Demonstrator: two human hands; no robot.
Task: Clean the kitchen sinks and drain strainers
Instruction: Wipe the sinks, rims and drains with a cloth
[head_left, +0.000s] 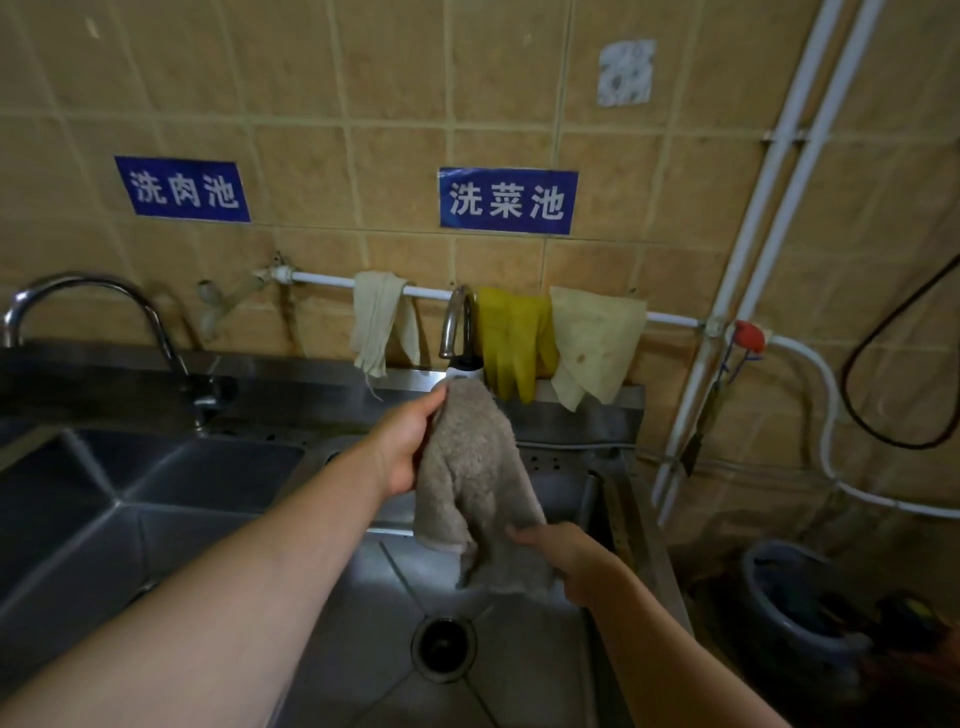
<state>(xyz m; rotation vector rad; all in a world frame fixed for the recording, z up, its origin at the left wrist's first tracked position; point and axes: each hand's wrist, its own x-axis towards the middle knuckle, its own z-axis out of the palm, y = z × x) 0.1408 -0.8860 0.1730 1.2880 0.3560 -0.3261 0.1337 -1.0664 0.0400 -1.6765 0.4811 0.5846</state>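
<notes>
Head view: early stage, I'd judge. Cloth (475, 483) is held up under the right faucet (457, 327), spout tip touching its top edge; looks like wetting or rinsing it, though no water stream visible. Right sink (524, 670) with drain strainer (443, 648) sits directly below, strainer in place. Left sink (156, 499) untouched as far as I can tell. Scrubbing of both basins and strainers looks still to do.

Left hand (408, 444): fingers curled, pinching the cloth's upper left edge near the spout. Right hand (563, 558): fingers closed on the cloth's lower right corner, stretching it. Yellow gloves (511, 340) hang unused on the wall pipe.
</notes>
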